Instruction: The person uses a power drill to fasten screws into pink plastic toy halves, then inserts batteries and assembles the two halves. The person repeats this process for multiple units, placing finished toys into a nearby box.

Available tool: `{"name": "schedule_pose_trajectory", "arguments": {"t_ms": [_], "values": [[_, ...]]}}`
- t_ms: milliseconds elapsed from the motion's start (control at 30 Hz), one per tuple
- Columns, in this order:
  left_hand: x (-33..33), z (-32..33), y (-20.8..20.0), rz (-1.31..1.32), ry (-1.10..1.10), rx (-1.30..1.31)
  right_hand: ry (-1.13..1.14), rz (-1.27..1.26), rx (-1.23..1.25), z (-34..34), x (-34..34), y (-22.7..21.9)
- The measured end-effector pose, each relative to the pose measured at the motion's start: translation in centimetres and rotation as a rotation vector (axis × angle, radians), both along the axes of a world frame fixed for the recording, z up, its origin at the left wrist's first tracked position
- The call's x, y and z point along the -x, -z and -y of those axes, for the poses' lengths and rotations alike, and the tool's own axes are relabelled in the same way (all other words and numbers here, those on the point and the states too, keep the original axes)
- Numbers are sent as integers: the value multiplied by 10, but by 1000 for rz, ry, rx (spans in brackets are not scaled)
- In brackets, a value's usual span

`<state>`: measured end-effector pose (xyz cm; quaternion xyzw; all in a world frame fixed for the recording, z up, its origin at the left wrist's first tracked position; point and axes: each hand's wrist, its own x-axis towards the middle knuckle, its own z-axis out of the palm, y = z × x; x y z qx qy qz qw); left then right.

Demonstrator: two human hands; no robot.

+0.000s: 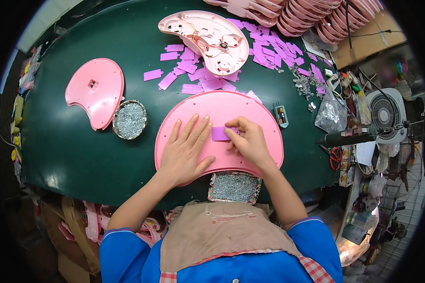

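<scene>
In front of me a pink crescent-shaped plastic shell lies with its smooth side up on the green table. My left hand rests flat on its left half, fingers stretched out. At the shell's middle, my right hand pinches the right end of a small purple plastic cover. The cover lies against the shell; what is beneath it is hidden. Many loose purple covers are scattered beyond the shell.
A round tub of small screws stands left, a rectangular one near my apron. Pink shells lie at left and, with wires inside, at the back. At right are a battery holder, red-handled pliers, an electric screwdriver and a fan.
</scene>
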<state>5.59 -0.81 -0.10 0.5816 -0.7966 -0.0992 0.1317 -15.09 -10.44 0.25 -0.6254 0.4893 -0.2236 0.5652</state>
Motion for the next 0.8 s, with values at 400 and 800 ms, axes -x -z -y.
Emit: {"name": "schedule_pose_trajectory", "arguments": {"t_ms": [400, 800], "values": [[2, 7, -7, -94, 139, 119, -255, -540, 941, -48, 32, 1], [79, -42, 23, -135, 408, 144, 791, 351, 959, 50, 165, -37]]}}
